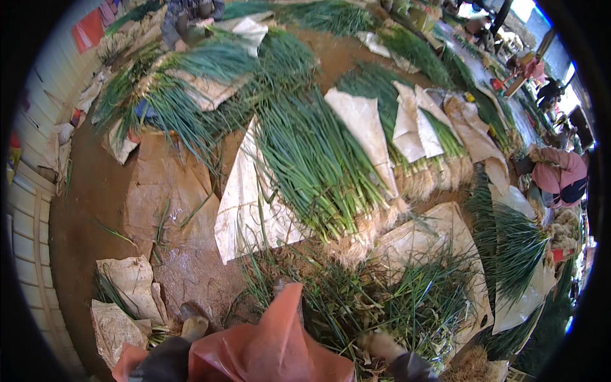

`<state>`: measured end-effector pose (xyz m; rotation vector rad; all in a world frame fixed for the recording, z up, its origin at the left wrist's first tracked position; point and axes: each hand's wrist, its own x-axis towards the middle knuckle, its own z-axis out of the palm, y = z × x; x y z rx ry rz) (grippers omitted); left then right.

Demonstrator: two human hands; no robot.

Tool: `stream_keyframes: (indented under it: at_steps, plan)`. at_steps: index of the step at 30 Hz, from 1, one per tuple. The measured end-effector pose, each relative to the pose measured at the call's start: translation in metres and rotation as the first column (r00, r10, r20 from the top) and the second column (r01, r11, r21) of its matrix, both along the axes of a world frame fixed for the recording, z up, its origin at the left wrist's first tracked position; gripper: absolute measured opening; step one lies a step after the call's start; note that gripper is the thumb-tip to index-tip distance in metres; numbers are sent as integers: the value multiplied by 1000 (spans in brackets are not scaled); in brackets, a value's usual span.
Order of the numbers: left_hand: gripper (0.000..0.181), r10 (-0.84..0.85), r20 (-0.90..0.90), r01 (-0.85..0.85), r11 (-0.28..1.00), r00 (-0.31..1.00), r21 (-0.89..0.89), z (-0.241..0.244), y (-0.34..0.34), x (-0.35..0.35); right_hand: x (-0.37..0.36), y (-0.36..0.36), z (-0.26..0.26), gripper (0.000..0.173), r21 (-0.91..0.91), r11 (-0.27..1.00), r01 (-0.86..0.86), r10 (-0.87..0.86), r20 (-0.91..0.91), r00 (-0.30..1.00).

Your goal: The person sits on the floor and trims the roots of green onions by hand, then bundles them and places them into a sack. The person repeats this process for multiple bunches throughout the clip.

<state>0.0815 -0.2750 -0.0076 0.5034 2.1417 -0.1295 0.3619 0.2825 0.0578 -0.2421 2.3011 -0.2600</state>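
Observation:
My left hand (194,328) shows at the end of a dark sleeve at the lower left, beside a bundle of green onions (157,335) partly wrapped in sacking (119,329); its fingers are not clear. My right hand (382,344), blurred, is over a loose heap of green onion leaves and trimmings (420,305) at the lower right; whether it holds anything cannot be told. Between the hands, an orange-red waterproof apron (272,339) covers my lap. In front lies a large row of green onions (310,162), roots towards me, on a pale woven sheet (253,215).
More onion bundles under sacking sheets (410,124) lie beyond and to the right. A brown plastic sheet (167,191) is on the wet floor at left. One person (184,24) bends over onions at the top left; another, in pink (558,174), is at the far right.

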Motion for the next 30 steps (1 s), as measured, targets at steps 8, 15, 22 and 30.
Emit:
stream_keyframes:
  at_steps: [8,15,22,30]
  plan:
    - [26,432,335,-545,702,837,458,59,283,-113,-333,117,-46,46,238,800,551,-485,-285,827]
    - [37,64,913,-887,274,403,372,22,379,-87,-323,-4,7,29,-524,471,710,-825,25,565]
    - [26,-20,996,-995,-44,-86,-87,3,341,-59,-273,26,1,15,-800,-367,475,-927,273,-256]
    - [22,51,990,-987,-97,-135,-129,15,322,-59,-320,-15,-13,26,-478,-473,740,-686,726,31]
